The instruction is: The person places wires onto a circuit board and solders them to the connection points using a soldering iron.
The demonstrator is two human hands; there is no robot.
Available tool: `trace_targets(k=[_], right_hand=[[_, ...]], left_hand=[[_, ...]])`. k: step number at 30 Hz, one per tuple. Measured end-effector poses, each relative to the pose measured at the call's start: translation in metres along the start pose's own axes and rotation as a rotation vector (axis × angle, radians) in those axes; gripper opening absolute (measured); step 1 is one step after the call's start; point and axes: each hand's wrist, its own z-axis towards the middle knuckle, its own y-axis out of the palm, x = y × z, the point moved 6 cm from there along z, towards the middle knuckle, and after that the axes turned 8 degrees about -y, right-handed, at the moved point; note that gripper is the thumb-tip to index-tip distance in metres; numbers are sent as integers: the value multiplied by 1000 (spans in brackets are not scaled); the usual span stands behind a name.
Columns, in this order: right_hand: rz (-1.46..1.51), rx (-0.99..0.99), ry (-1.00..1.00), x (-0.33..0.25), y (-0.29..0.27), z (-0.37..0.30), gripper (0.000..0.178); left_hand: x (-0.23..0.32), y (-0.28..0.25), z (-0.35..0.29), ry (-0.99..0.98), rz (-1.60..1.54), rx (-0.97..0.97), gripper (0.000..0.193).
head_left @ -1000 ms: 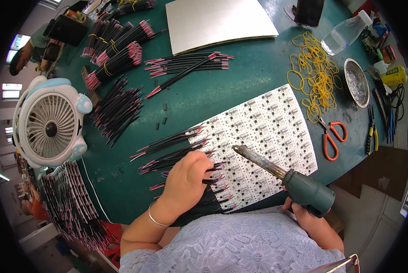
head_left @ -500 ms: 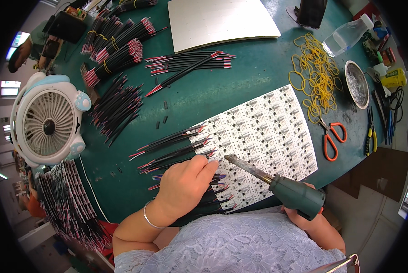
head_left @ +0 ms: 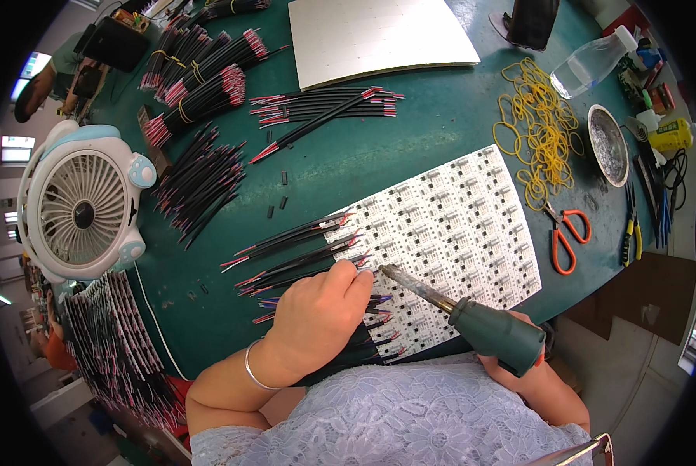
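My right hand grips a soldering iron with a thick dark green handle. Its metal tip points left, close to my left fingertips at the edge of a white circuit board panel. Thumb and forefinger of my left hand are pinched together there; whatever lies between them is too small and hidden to name. Short black wires with red and white ends lie in small groups along the panel's left edge, some partly under my left hand. Rows of small dark components cover the panel.
Bundled black wires and a loose wire pile lie at the far left, beside a white fan. Rightward are yellow rubber bands, orange-handled scissors, a metal bowl and a clear bottle. A white panel stack sits behind.
The soldering iron in my right hand has shifted slightly left, its tip nearer my left fingertips. My left hand has barely moved and keeps its pinch.
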Motion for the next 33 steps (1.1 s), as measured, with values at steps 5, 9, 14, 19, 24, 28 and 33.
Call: trace_targets(k=[5, 9, 14, 19, 24, 28, 33], right_hand=[[118, 46, 63, -7, -7, 7, 29], [327, 76, 112, 6, 0, -5, 28], [169, 54, 31, 5, 0, -7, 27], [169, 54, 8, 1, 0, -2, 28], [288, 76, 280, 12, 5, -6, 31], [177, 87, 73, -2, 0, 4, 32], [36, 45, 71, 0, 0, 2, 34]], left_hand=[[0, 1, 3, -7, 35, -42, 44], [5, -2, 5, 65, 101, 54, 10], [1, -1, 1, 18, 45, -10, 46], [1, -3, -1, 40, 2, 16, 45], [5, -1, 3, 81, 93, 45, 26], [4, 0, 1, 53, 98, -22, 37], [4, 0, 1, 44, 84, -25, 35]])
